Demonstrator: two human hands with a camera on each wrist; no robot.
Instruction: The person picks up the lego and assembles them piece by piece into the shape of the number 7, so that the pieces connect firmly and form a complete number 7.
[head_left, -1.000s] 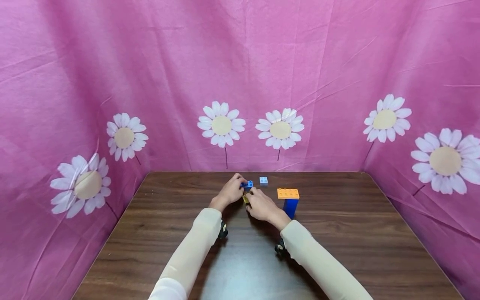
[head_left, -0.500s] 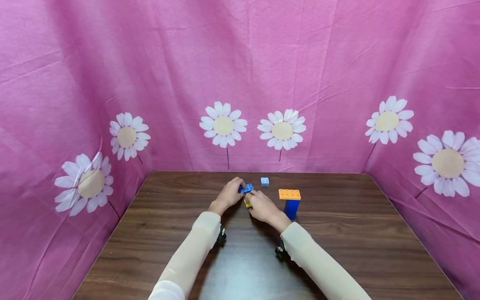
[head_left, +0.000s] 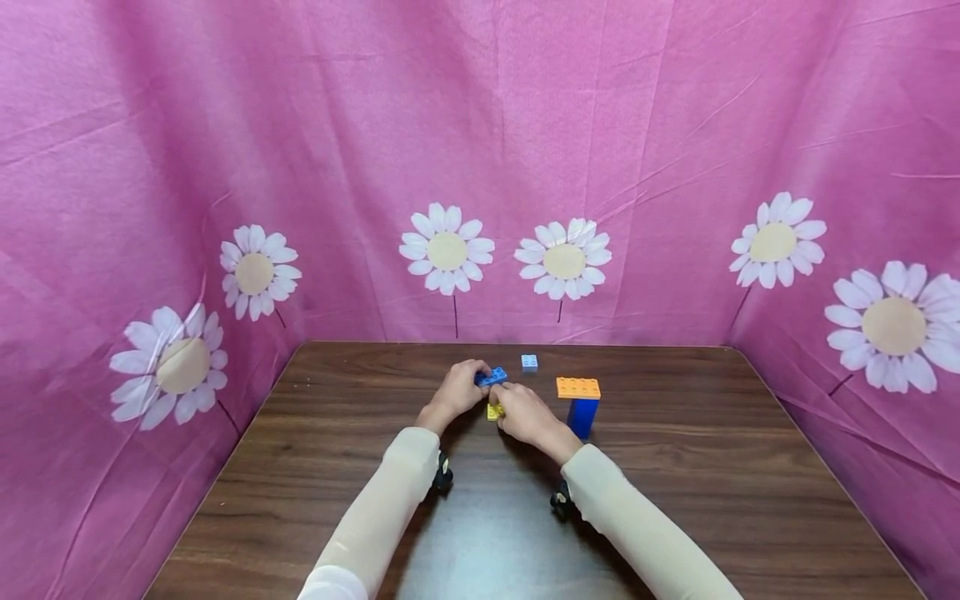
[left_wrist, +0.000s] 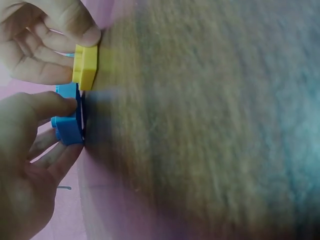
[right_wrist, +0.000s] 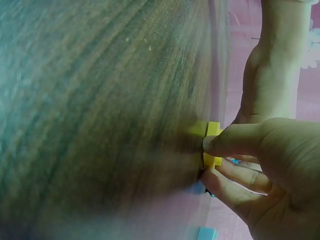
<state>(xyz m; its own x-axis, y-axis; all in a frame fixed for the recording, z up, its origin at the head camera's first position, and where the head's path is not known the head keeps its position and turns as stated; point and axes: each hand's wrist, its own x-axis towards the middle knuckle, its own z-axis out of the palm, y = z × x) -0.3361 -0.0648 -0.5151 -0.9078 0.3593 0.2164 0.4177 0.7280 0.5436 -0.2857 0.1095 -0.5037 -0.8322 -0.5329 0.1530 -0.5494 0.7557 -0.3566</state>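
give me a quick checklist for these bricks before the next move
1. Grip of the left hand on the blue brick: ok, held.
2. Grip of the right hand on the yellow brick: ok, pinched.
3. Both held bricks stud side up: ok.
4. Gap between the held bricks: cannot tell; they lie close together, and contact is unclear.
5. Blue column upright with the orange plate on top: ok.
6. Light blue brick clear of both hands: ok, it lies apart on the table.

Smooth plastic bricks (head_left: 491, 377), glossy wood-grain table (head_left: 315, 467)
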